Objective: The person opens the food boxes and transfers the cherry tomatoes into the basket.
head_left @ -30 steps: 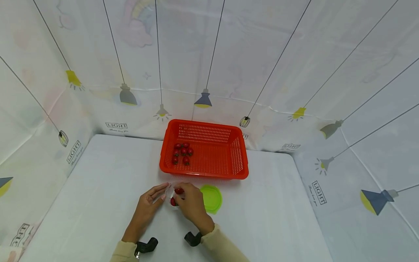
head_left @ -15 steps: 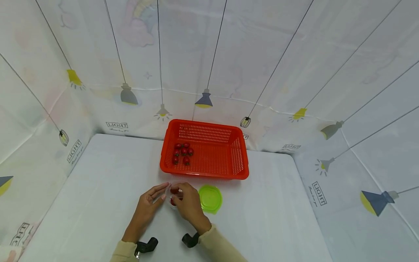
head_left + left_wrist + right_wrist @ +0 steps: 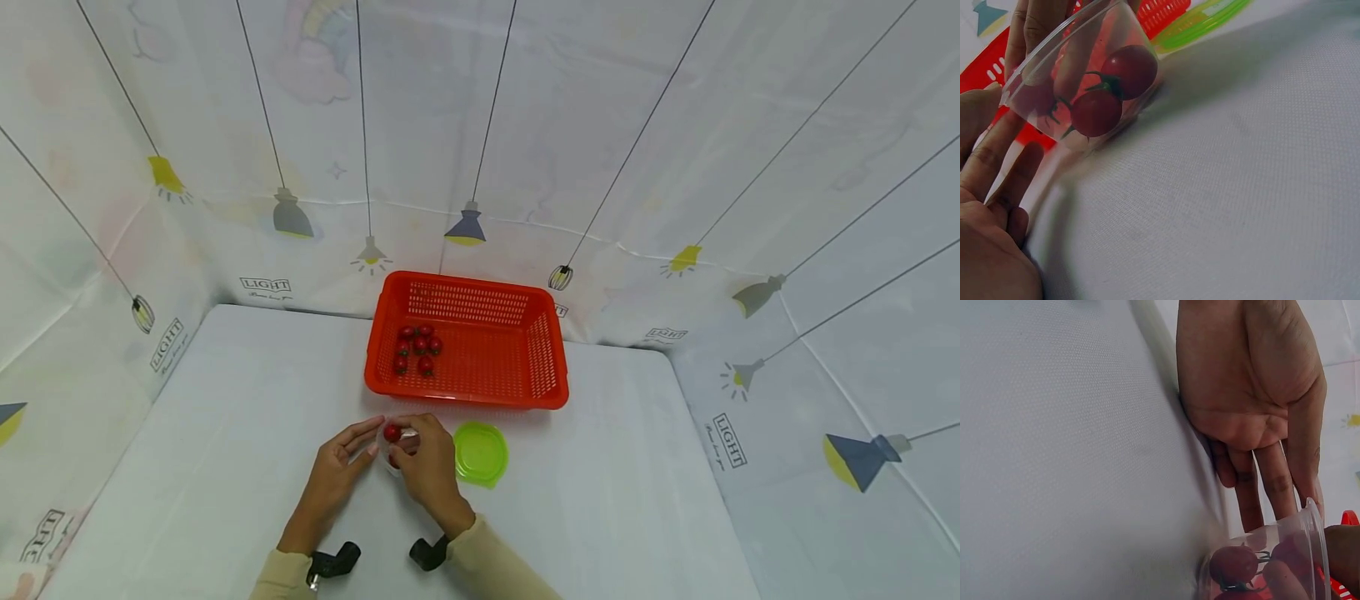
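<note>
A small clear plastic tub (image 3: pixel 382 454) stands on the white table between the hands. My left hand (image 3: pixel 335 477) holds it at its left side, fingers and thumb at the wall and rim. My right hand (image 3: pixel 433 467) reaches over the rim with its fingertips inside the tub. They pinch a red cherry tomato (image 3: pixel 392 433) near the left wall; the grip is partly hidden. In the left wrist view two more cherry tomatoes with green stems, a nearer one (image 3: pixel 1096 112) and a farther one (image 3: pixel 1130 72), lie lower in the tub.
Behind the tub a red slotted basket (image 3: pixel 495 400) holds several cherry tomatoes (image 3: pixel 420 345) in its left half. A green lid (image 3: pixel 482 454) lies flat just right of the right hand. A printed cloth wall (image 3: pixel 480 125) rises behind the table.
The right hand has shifted slightly left within the tub, and the cherry tomato at its fingertips has moved left toward the far left wall. The left hand keeps its place.
</note>
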`<state>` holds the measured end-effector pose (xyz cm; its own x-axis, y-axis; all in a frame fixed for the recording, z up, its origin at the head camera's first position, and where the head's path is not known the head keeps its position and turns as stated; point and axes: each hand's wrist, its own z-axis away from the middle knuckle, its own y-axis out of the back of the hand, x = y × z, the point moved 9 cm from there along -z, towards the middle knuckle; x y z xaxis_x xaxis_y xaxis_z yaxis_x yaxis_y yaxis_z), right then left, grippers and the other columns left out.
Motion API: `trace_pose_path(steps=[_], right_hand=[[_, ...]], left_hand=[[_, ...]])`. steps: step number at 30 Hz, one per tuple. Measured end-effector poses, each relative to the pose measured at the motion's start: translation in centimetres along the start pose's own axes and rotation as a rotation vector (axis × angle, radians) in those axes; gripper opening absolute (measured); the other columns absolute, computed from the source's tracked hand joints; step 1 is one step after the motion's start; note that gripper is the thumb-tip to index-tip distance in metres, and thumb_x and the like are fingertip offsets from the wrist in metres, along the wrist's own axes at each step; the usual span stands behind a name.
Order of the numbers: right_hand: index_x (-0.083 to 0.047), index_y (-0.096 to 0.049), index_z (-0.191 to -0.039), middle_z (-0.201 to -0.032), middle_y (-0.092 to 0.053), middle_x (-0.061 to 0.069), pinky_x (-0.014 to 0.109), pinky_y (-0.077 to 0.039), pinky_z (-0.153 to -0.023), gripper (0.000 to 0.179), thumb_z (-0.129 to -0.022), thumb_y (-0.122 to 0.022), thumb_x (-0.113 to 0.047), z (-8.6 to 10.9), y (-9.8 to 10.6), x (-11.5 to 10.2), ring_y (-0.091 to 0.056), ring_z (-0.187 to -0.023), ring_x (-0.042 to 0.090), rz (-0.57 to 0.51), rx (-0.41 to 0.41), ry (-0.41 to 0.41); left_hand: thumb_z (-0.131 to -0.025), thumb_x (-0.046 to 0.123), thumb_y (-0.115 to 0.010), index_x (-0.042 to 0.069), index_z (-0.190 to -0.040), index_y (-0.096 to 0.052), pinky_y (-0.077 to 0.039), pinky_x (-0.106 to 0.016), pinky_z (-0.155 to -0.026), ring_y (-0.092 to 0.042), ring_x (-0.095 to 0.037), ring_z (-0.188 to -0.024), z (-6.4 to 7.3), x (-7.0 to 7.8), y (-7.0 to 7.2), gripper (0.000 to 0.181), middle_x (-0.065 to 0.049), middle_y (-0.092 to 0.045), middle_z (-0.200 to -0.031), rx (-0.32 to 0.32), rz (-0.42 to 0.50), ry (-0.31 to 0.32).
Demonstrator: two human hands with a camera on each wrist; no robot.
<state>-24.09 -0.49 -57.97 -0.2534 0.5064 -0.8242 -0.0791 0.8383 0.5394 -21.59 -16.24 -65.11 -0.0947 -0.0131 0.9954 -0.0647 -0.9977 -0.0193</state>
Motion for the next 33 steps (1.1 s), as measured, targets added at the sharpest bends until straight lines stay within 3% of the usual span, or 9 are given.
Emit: trace_pose_path(steps=[4, 8, 11, 18, 25, 28, 33], right_hand=[[-0.013, -0.078, -0.120, -0.111, -0.072, 0.006, 0.026, -0.064, -0.077, 0.033, -0.089, -0.086, -0.007, 0.1, 0.1, 0.0, -0.076, -0.084, 0.014, -0.008, 0.015, -0.016], [-0.012, -0.079, -0.119, -0.110, -0.072, 0.007, 0.020, -0.062, -0.076, 0.031, -0.089, -0.086, -0.009, 0.1, 0.1, -0.1, -0.076, -0.083, 0.013, -0.017, 0.009, -0.029], [-0.012, -0.078, -0.119, -0.110, -0.072, 0.006, 0.018, -0.061, -0.076, 0.031, -0.090, -0.086, -0.009, 0.1, 0.0, -0.1, -0.077, -0.084, 0.014, -0.020, 0.005, -0.033], [-0.012, -0.078, -0.119, -0.110, -0.073, 0.006, 0.032, -0.066, -0.080, 0.029, -0.091, -0.085, -0.010, 0.6, 0.4, -0.7, -0.078, -0.087, 0.019, 0.024, 0.037, 0.011], [-0.012, -0.078, -0.119, -0.111, -0.073, 0.005, 0.029, -0.065, -0.080, 0.028, -0.092, -0.085, -0.012, 0.9, 1.3, -0.7, -0.079, -0.092, 0.023, 0.081, 0.075, 0.046], [-0.012, -0.078, -0.117, -0.111, -0.074, 0.006, 0.034, -0.065, -0.080, 0.028, -0.090, -0.086, -0.011, 0.8, 2.0, -0.9, -0.079, -0.092, 0.024, 0.078, 0.097, 0.056], [-0.015, -0.080, -0.116, -0.112, -0.075, 0.000, 0.043, -0.056, -0.098, 0.029, -0.089, -0.087, -0.012, 0.6, 3.0, -1.4, -0.077, -0.094, 0.019, 0.119, 0.136, 0.060]], left_hand=[[-0.105, 0.033, -0.069, 0.027, -0.151, -0.058, -0.030, -0.027, -0.125, -0.044, -0.006, -0.152, 0.0, 0.0, -0.1, 0.049, 0.005, -0.060, -0.155, -0.001, 0.003, 0.000], [-0.105, 0.030, -0.069, 0.025, -0.152, -0.058, -0.032, -0.008, -0.115, -0.045, -0.004, -0.151, 0.0, 0.1, 0.0, 0.049, 0.003, -0.060, -0.156, -0.002, 0.012, -0.012], [-0.105, 0.029, -0.069, 0.024, -0.152, -0.057, -0.033, -0.004, -0.110, -0.045, -0.007, -0.152, 0.0, 0.2, 0.0, 0.049, 0.001, -0.060, -0.156, -0.005, 0.021, -0.024], [-0.104, 0.028, -0.070, 0.023, -0.151, -0.059, -0.036, -0.006, -0.110, -0.048, -0.010, -0.150, 0.0, 0.2, -0.2, 0.048, 0.000, -0.062, -0.154, -0.004, 0.030, -0.042], [-0.104, 0.030, -0.070, 0.026, -0.151, -0.059, -0.033, -0.005, -0.110, -0.047, -0.008, -0.151, -0.1, 0.0, -0.1, 0.048, 0.002, -0.062, -0.154, -0.005, 0.014, -0.030], [-0.105, 0.030, -0.070, 0.026, -0.151, -0.059, -0.034, -0.005, -0.110, -0.047, -0.006, -0.150, -0.1, 0.1, -0.1, 0.047, 0.003, -0.062, -0.154, -0.002, 0.008, -0.019], [-0.105, 0.028, -0.070, 0.025, -0.150, -0.059, -0.034, -0.005, -0.110, -0.046, -0.002, -0.149, -0.1, 0.2, -0.1, 0.047, 0.003, -0.062, -0.154, 0.002, 0.008, -0.011]])
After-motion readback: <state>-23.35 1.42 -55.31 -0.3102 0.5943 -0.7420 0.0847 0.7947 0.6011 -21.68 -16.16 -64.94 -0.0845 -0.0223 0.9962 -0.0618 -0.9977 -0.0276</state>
